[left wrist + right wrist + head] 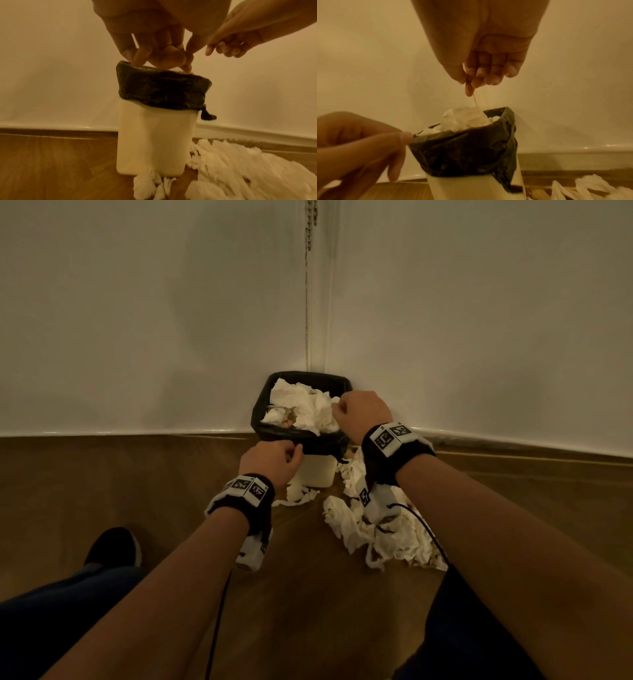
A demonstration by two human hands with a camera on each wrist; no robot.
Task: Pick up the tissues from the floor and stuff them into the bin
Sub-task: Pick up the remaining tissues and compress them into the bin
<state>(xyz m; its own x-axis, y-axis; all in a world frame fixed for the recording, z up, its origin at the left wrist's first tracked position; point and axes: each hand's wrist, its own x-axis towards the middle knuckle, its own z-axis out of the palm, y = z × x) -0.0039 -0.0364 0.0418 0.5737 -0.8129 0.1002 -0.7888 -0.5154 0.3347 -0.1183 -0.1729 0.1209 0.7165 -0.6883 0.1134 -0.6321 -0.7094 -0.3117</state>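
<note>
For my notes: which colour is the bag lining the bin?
Black; the bag shows best in the left wrist view.

Head view: we looked from above, forward and down into a room corner, the bin [310,419] at twelve o'clock, well below us. Left wrist view: we sat low, close to the bin's [154,142] front, facing the wall. Right wrist view: we sat close, from its four o'clock side. All three shared the bin [471,148] and wall.
</note>
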